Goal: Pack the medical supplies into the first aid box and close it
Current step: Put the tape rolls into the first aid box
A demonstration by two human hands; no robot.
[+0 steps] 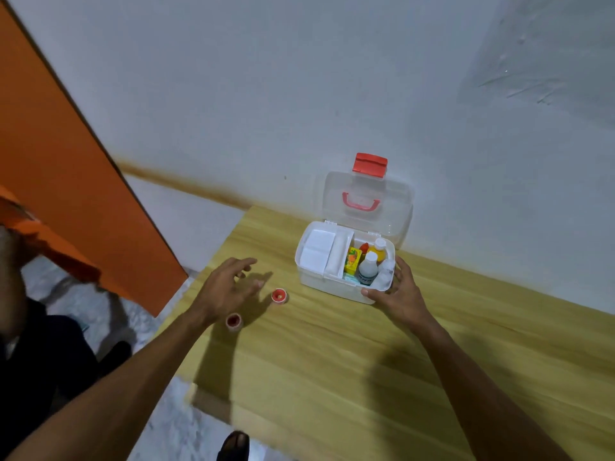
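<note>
Head view shows the open first aid box (332, 281) on the wooden table (332, 377), right hand (401, 294) gripping its near right corner, left hand (226, 287) spread empty above two small red rolls (279, 296).

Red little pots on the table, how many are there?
2. One red pot sits between the left hand and the box; the other lies by the left wrist. None seem hidden.
</note>
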